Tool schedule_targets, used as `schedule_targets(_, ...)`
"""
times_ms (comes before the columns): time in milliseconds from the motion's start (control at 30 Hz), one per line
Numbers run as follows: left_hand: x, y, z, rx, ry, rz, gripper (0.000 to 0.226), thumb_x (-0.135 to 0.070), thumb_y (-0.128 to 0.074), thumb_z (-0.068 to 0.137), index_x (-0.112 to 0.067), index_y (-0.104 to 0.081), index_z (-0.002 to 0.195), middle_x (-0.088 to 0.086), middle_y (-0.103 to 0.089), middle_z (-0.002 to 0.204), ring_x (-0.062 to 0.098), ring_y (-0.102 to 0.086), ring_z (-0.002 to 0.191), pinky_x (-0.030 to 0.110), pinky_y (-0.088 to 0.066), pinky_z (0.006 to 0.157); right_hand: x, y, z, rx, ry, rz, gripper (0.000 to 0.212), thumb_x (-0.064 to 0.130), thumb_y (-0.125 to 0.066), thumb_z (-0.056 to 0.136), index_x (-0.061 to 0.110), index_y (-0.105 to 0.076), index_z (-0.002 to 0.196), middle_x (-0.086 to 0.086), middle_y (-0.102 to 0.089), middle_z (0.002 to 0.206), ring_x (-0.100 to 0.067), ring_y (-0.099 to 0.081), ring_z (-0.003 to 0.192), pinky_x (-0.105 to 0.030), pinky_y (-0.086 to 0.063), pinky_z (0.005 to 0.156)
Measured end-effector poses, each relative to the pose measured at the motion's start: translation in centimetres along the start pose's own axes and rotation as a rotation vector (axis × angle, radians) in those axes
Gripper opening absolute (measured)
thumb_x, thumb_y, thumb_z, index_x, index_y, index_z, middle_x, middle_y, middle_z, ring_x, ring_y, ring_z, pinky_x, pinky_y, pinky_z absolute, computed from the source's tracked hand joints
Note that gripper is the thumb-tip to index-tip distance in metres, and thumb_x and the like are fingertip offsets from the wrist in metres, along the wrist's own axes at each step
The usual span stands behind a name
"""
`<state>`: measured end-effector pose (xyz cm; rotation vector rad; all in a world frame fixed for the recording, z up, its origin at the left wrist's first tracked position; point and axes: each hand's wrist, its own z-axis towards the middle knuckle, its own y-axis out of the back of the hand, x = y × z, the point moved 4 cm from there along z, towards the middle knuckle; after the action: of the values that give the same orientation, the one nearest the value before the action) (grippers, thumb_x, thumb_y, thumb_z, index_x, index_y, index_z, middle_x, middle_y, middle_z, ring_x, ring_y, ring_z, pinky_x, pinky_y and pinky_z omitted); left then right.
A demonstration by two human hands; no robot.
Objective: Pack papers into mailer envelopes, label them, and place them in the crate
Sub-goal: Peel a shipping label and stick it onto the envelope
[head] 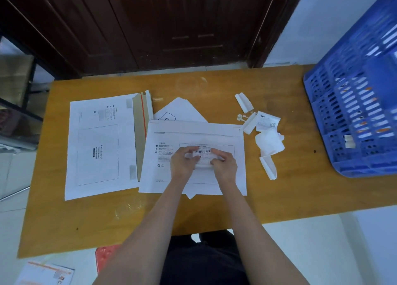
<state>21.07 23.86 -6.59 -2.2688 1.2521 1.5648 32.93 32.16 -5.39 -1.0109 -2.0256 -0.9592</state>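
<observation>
Dark wooden doors stand behind a yellow-brown desk (214, 209) whose far edge meets them. Near the middle of the desk lies a white mailer envelope (214, 132), flat, its printed label frame facing up, with corners of loose paper (180, 109) showing from under its far and near edges. Above that frame both hands work a barcode shipping label (203, 152): the left hand (182, 162) pinches its left end, the right hand (224, 164) pinches its right end, each grip clamped on the label with fingers curled over it. Whether the label already touches the envelope cannot be told. Toward the left edge of the desk lies a second mailer envelope (98, 147), turned sideways, its flap open with brown inner card and a red tear strip along it, just beside the first and partly overlapped by it. Toward the right, scraps of white backing paper (269, 143) and peeled strips (243, 102) lie scattered. At the right end stands a blue plastic crate (352, 113), tilted, with white envelopes visible through its slotted wall.
</observation>
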Motion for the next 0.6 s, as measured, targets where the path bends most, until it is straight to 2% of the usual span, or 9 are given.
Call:
schedule_targets(67,0.27,-0.12,0.11,0.002,-0.027,0.045,0.026,-0.008,-0.073,0.08,-0.029,-0.07,0.094,-0.005,-0.062,0.111,0.021,-0.066,0.072,0.042,-0.057,0.069,-0.16,-0.07,-0.01,0.016,0.045,-0.047,0.039,-0.011,-0.05,0.083,0.014,-0.069,0.107,-0.003,-0.057,0.116,-0.013,-0.055,0.093,-0.02,-0.049,0.078)
schedule_targets(100,0.24,-0.16,0.16,0.006,-0.042,0.062,0.026,-0.008,-0.073,0.08,-0.029,-0.07,0.096,-0.008,-0.06,0.11,0.021,-0.065,0.071,0.042,-0.057,0.07,-0.17,-0.06,0.0,0.017,0.064,-0.071,0.041,-0.012,-0.05,0.083,0.014,-0.068,0.108,-0.003,-0.056,0.117,-0.014,-0.055,0.092,-0.019,-0.047,0.078)
schedule_targets(233,-0.08,-0.37,0.52,0.033,-0.089,0.131,0.027,-0.008,-0.072,0.08,-0.026,-0.071,0.101,-0.013,-0.056,0.106,0.018,-0.064,0.072,0.04,-0.056,0.072,-0.21,-0.17,-0.04,0.022,0.121,-0.196,0.046,-0.012,-0.048,0.083,0.017,-0.066,0.114,0.002,-0.053,0.122,-0.009,-0.051,0.086,-0.005,-0.04,0.063)
schedule_targets(333,-0.03,-0.56,0.71,0.049,-0.094,0.179,0.029,-0.009,-0.071,0.08,-0.026,-0.07,0.103,-0.012,-0.057,0.111,0.013,-0.063,0.066,0.034,-0.055,0.071,-0.22,-0.17,0.13,0.017,0.137,-0.257,0.046,-0.01,-0.05,0.083,0.018,-0.066,0.116,0.005,-0.053,0.126,-0.008,-0.052,0.084,-0.007,-0.039,0.06)
schedule_targets(467,0.05,-0.69,0.76,0.041,-0.103,0.227,0.028,-0.011,-0.07,0.083,-0.024,-0.069,0.108,-0.013,-0.056,0.114,0.006,-0.06,0.062,0.022,-0.045,0.068,-0.07,-0.09,0.49,0.009,0.136,-0.309,0.044,-0.009,-0.051,0.084,0.015,-0.063,0.119,0.005,-0.052,0.129,-0.007,-0.054,0.084,-0.014,-0.045,0.068)
schedule_targets(600,-0.38,-0.81,0.87,0.033,-0.138,0.276,0.029,-0.013,-0.069,0.085,-0.025,-0.068,0.112,-0.015,-0.055,0.113,0.002,-0.058,0.062,0.02,-0.043,0.067,0.14,-0.17,0.63,0.003,0.164,-0.339,0.045,-0.01,-0.052,0.082,0.02,-0.065,0.114,0.006,-0.048,0.13,-0.008,-0.054,0.081,-0.006,-0.039,0.057)
